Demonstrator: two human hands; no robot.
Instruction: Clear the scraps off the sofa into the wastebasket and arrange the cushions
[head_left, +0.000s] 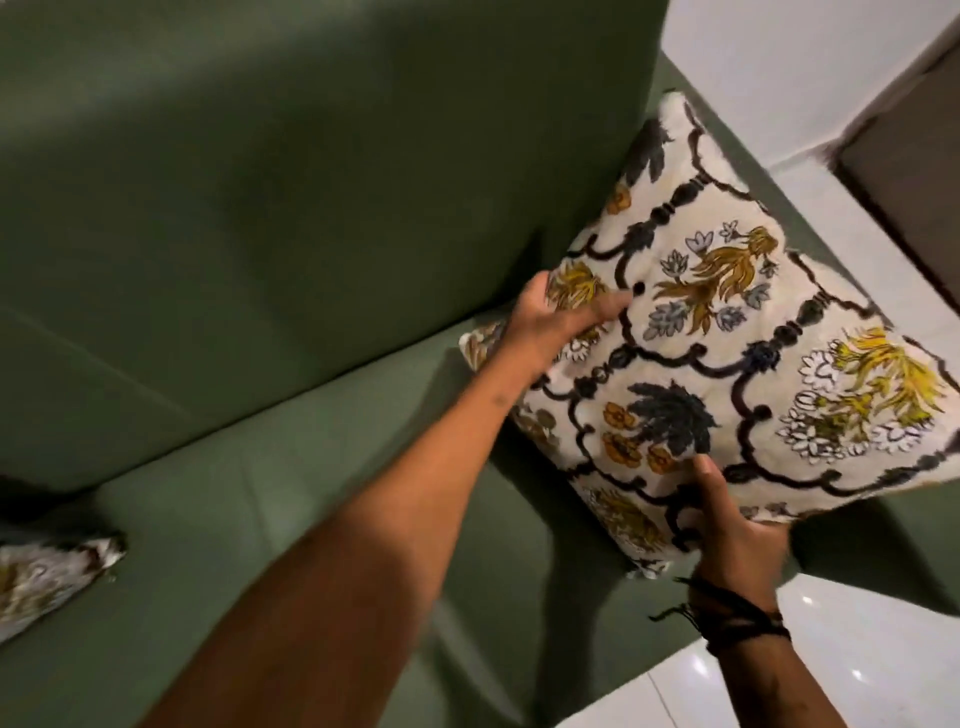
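A cream cushion (727, 332) with a black lattice and yellow, grey and orange flowers stands tilted at the right end of the green sofa (270, 218), leaning toward the armrest. My left hand (550, 322) grips its upper left edge, thumb on the front face. My right hand (727, 530), with dark cords at the wrist, holds its lower edge from below. A second cushion of the same print (47, 577) lies at the left edge of the seat, only a corner showing. No scraps or wastebasket are in view.
A white wall (779, 67) and white glossy floor tiles (779, 670) lie to the right of the sofa. A brown piece of furniture (914, 171) stands at the far right, beyond the armrest.
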